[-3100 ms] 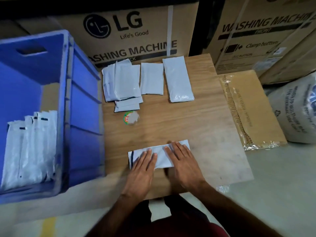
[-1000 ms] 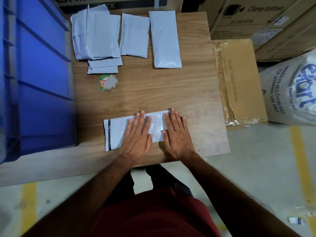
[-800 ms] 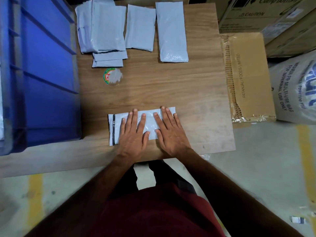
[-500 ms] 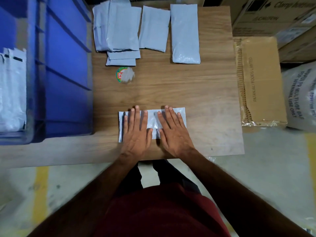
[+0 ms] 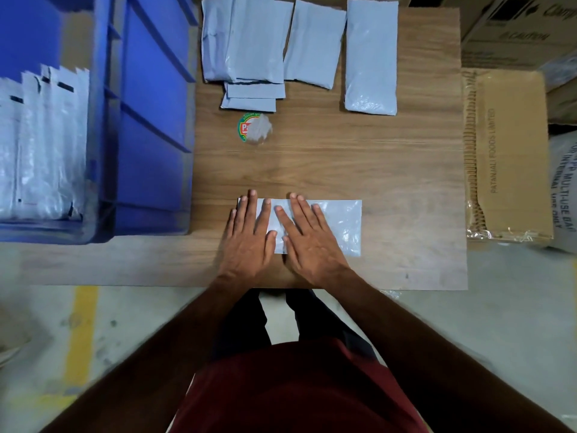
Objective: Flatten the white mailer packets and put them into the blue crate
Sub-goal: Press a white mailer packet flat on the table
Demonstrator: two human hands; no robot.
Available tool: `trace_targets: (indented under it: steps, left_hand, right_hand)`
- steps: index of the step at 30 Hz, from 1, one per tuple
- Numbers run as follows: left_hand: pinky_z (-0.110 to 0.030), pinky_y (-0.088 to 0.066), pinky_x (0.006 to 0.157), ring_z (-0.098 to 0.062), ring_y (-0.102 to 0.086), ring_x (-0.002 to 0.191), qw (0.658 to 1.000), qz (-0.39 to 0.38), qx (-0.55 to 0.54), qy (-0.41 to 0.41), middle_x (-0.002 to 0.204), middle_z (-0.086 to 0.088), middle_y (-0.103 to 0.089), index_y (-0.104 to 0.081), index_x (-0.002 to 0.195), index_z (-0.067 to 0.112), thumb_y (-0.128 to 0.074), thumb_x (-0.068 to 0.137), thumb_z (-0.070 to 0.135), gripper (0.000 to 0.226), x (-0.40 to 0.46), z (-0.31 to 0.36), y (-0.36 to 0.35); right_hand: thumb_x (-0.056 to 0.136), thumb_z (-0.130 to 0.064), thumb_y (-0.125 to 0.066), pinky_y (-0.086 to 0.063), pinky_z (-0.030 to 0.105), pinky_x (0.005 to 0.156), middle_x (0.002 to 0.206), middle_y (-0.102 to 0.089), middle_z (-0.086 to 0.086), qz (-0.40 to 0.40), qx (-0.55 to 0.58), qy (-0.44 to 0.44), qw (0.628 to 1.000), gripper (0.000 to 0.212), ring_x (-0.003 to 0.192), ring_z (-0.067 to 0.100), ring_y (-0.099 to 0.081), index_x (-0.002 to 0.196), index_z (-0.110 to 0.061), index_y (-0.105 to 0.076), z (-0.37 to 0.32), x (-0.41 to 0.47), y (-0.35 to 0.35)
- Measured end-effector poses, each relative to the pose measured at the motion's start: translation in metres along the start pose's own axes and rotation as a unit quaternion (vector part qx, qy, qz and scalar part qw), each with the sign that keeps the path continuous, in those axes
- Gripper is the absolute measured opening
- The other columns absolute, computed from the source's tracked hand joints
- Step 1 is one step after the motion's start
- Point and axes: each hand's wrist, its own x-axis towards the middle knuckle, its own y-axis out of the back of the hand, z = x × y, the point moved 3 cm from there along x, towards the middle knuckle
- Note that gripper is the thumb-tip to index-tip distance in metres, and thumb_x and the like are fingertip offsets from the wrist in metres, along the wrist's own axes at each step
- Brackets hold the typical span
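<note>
A white mailer packet (image 5: 343,223) lies flat and lengthwise near the front of the wooden board (image 5: 359,160). My left hand (image 5: 248,235) presses its left end with straight fingers. My right hand (image 5: 307,237) presses its middle, palm down, fingers spread. The packet's right part shows beside my right hand. Several more white packets lie at the board's far edge: an overlapping pile (image 5: 246,45), one single packet (image 5: 313,45) and another (image 5: 371,57). The blue crate (image 5: 150,120) stands to the left, with flattened packets (image 5: 43,145) standing inside it.
A round green and red sticker (image 5: 254,127) sits on the board below the pile. A flat brown carton (image 5: 507,157) lies right of the board, a white sack (image 5: 563,189) beyond it. Large cardboard boxes (image 5: 515,29) stand at the back right. Concrete floor with a yellow line (image 5: 79,335) lies below.
Both hands have slid left along the packet, so its right end is now bare and its left end covered. The view has shifted and the crate's inside shows again.
</note>
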Motion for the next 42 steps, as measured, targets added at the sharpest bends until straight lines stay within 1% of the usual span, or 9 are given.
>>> trace_targets:
  steps: [8,11,17,21,24,28,36,39,42]
  left_hand:
    - [-0.052,-0.015,0.125,-0.032,-0.005,0.157,1.0,-0.022,0.006,-0.014,0.169,-0.017,-0.005,-0.014,0.162,0.011,-0.024,0.102,0.046,0.07,0.0,-0.002,0.007]
    - [-0.051,-0.015,0.125,-0.032,-0.005,0.157,0.99,-0.015,0.027,-0.137,0.169,-0.019,-0.006,-0.015,0.162,0.007,-0.033,0.101,0.055,0.079,-0.009,-0.014,0.015]
    - [-0.044,-0.043,0.112,-0.031,-0.034,0.149,0.972,-0.021,0.085,-0.217,0.167,-0.014,-0.022,-0.012,0.162,0.018,-0.015,0.108,0.054,0.065,-0.003,-0.023,0.024]
    - [-0.044,-0.054,0.1,-0.035,-0.046,0.14,0.962,-0.006,0.091,-0.258,0.168,-0.018,-0.012,-0.003,0.162,0.016,-0.032,0.106,0.042,0.068,0.004,-0.018,0.041]
    - [-0.047,-0.062,0.078,-0.042,-0.062,0.119,0.962,-0.005,0.067,-0.266,0.168,-0.021,-0.008,0.0,0.161,0.021,-0.05,0.101,0.033,0.079,0.006,-0.01,0.056]
    - [-0.041,-0.06,0.066,-0.038,-0.071,0.09,0.955,-0.002,0.08,-0.284,0.168,-0.023,0.001,0.008,0.162,0.023,-0.066,0.086,0.007,0.108,0.008,-0.003,0.084]
    - [-0.029,-0.048,0.046,-0.021,-0.07,0.073,0.947,0.007,0.113,-0.299,0.148,-0.01,-0.045,-0.012,0.162,0.018,-0.063,0.081,0.03,0.097,0.026,0.009,0.124]
    - [-0.032,-0.05,0.059,-0.022,-0.068,0.079,0.954,0.003,0.15,-0.259,0.139,-0.009,-0.053,-0.025,0.16,0.016,-0.064,0.081,0.03,0.09,0.038,0.006,0.113]
    - [-0.042,-0.045,0.1,-0.031,-0.058,0.119,0.977,0.009,0.126,-0.172,0.151,-0.016,-0.044,-0.027,0.159,0.013,-0.048,0.09,0.026,0.073,0.038,0.003,0.087]
  right_hand:
    - [0.103,-0.031,-0.033,-0.013,0.05,0.126,0.17,-0.004,0.014,-0.038,0.004,-0.009,0.999,0.064,0.158,0.027,-0.002,0.163,-0.015,-0.017,-0.001,0.002,-0.002]
    - [0.102,-0.033,-0.037,-0.012,0.053,0.125,0.17,-0.005,0.016,-0.019,0.027,-0.036,0.999,0.065,0.158,0.028,-0.001,0.162,-0.013,-0.02,0.007,-0.012,0.011]
    - [0.097,-0.05,-0.049,-0.008,0.054,0.126,0.17,0.002,0.016,-0.04,-0.02,-0.028,0.999,0.085,0.158,0.029,0.003,0.163,-0.012,-0.011,0.022,-0.055,0.021]
    - [0.091,-0.024,-0.042,-0.013,0.05,0.126,0.169,-0.006,0.017,-0.044,-0.067,-0.081,0.993,0.079,0.157,0.032,-0.01,0.163,-0.017,-0.011,0.016,-0.043,0.029]
    - [0.085,-0.017,-0.028,-0.031,0.051,0.12,0.164,-0.027,0.021,0.002,-0.07,-0.099,0.993,0.075,0.141,0.037,-0.044,0.159,-0.015,-0.025,0.007,-0.032,0.044]
    - [0.076,-0.01,-0.053,-0.046,0.048,0.108,0.159,-0.035,0.023,0.049,-0.098,-0.076,0.991,0.082,0.111,0.035,-0.065,0.156,-0.012,-0.036,0.011,-0.026,0.07]
    - [0.074,-0.024,-0.041,-0.055,0.038,0.07,0.154,-0.044,0.024,0.006,-0.153,0.0,0.988,0.083,0.067,0.033,-0.066,0.157,-0.016,-0.034,0.028,-0.022,0.102]
    - [0.076,-0.022,-0.056,-0.054,0.044,0.089,0.153,-0.042,0.028,-0.012,-0.177,-0.01,0.984,0.086,0.089,0.038,-0.067,0.158,-0.013,-0.033,0.035,-0.015,0.093]
    - [0.076,-0.016,-0.063,-0.038,0.052,0.115,0.156,-0.037,0.029,0.005,-0.156,-0.054,0.986,0.086,0.129,0.042,-0.052,0.157,-0.01,-0.034,0.029,-0.008,0.077]
